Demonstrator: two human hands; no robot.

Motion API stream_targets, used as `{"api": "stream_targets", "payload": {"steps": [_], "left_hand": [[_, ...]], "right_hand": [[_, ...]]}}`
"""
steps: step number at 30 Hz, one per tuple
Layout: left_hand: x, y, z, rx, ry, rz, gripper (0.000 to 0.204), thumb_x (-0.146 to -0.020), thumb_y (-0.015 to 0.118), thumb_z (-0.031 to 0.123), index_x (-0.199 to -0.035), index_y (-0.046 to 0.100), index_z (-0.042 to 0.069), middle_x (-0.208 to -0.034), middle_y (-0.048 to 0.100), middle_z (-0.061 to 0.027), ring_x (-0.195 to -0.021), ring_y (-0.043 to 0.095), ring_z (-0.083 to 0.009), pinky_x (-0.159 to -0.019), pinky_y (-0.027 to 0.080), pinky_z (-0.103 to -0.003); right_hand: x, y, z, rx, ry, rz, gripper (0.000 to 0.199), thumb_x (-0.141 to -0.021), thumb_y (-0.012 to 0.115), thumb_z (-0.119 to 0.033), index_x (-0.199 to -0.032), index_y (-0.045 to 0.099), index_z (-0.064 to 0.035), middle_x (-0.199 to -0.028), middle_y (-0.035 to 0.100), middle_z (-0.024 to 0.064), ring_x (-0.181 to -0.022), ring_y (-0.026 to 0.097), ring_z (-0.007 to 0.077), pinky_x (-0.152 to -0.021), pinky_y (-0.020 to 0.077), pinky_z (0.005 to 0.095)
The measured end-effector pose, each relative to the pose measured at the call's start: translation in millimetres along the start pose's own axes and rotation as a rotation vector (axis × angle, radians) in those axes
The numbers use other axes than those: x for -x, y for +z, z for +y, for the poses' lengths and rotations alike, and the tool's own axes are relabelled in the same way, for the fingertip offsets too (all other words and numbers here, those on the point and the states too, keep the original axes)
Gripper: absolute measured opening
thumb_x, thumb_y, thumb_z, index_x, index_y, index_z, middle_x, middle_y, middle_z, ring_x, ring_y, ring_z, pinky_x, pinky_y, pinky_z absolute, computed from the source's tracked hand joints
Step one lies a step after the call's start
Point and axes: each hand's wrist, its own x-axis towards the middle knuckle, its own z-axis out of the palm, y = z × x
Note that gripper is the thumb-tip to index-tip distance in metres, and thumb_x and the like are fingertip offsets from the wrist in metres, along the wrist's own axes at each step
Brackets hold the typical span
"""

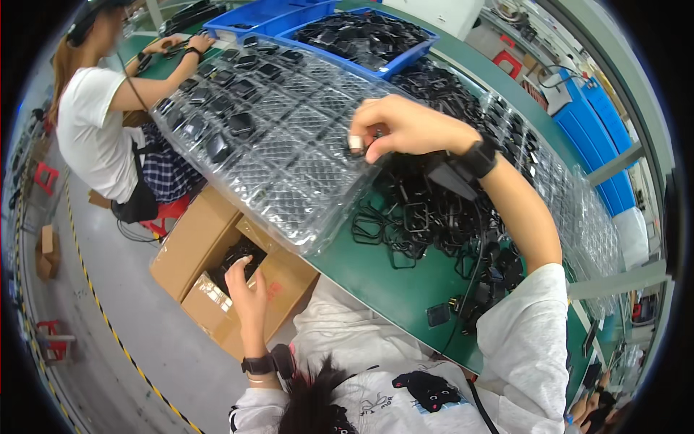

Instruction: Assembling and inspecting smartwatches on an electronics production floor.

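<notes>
My right hand reaches over the right edge of a clear plastic compartment tray, its thumb and fingers pinched around something small and dark that I cannot make out. In the tray's far left part sit several black square parts. My left hand hovers above an open cardboard box with its fingers apart and nothing visible in them. Dark items lie inside that box. Beneath and beside my right wrist is a heap of black square frames on the green table.
Behind the tray stands a blue bin full of black parts. More clear trays with black pieces lie to the right. A co-worker in a white shirt works at the far left. A black square piece rests near the table's front edge.
</notes>
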Motion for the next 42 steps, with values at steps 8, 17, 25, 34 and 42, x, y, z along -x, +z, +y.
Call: {"api": "stream_targets", "payload": {"steps": [8, 17, 25, 34, 42], "left_hand": [[53.9, 7.8, -81.4, -0.58, -0.458, -0.507, 0.054, -0.084, 0.06, 0.04, -0.124, 0.052, 0.004, -0.129, 0.05, -0.0153, -0.119, 0.046, -0.0345, -0.102, 0.029, -0.056], [78.4, 15.2, -129.6, -0.465, -0.562, -0.498, 0.057, -0.089, 0.053, 0.044, -0.128, 0.048, 0.003, -0.128, 0.052, -0.0155, -0.121, 0.046, -0.0344, -0.102, 0.03, -0.053], [48.6, 15.3, -271.3, -0.45, -0.762, 0.236, 0.075, -0.09, 0.054, 0.041, -0.137, 0.028, -0.01, -0.134, 0.04, -0.0313, -0.127, 0.035, -0.0416, -0.104, 0.03, -0.05], [95.2, -91.0, -398.0, 1.07, -0.722, 0.442, 0.079, -0.091, 0.02, 0.068, -0.118, 0.051, 0.0, -0.111, 0.061, -0.0171, -0.116, 0.051, -0.0299, -0.107, 0.03, -0.042], [63.0, -40.5, -206.6, -0.499, -0.327, -0.277, 0.053, -0.089, 0.051, 0.036, -0.13, 0.041, 0.003, -0.142, 0.035, -0.0165, -0.134, 0.028, -0.0329, -0.111, 0.008, -0.057]], "right_hand": [[30.7, -81.2, 4.3, 0.723, 0.067, 0.728, 0.024, -0.082, 0.068, -0.011, -0.105, 0.066, -0.0054, -0.098, 0.063, 0.0008, -0.086, 0.057, 0.0095, -0.071, 0.0431, 0.0229], [-24.9, 73.1, -116.1, 0.356, -0.316, 0.071, 0.03, -0.072, 0.071, -0.012, -0.099, 0.061, -0.0065, -0.1, 0.058, 0.0081, -0.095, 0.056, 0.0257, -0.08, 0.0451, 0.0323], [23.6, 119.8, -146.1, 0.64, -0.239, -0.204, 0.032, -0.075, 0.066, -0.021, -0.104, 0.058, -0.0086, -0.098, 0.055, 0.0048, -0.101, 0.053, 0.021, -0.094, 0.0365, 0.0483], [128.5, 132.7, -155.8, 0.099, 0.272, -0.082, 0.03, -0.072, 0.074, -0.018, -0.096, 0.063, -0.0041, -0.092, 0.06, 0.0101, -0.086, 0.058, 0.0298, -0.078, 0.044, 0.0387], [173.2, 217.6, -165.2, 0.256, 0.516, 0.23, 0.031, -0.067, 0.071, -0.007, -0.098, 0.064, -0.0078, -0.1, 0.058, 0.0099, -0.091, 0.054, 0.0324, -0.082, 0.0442, 0.0405]]}}
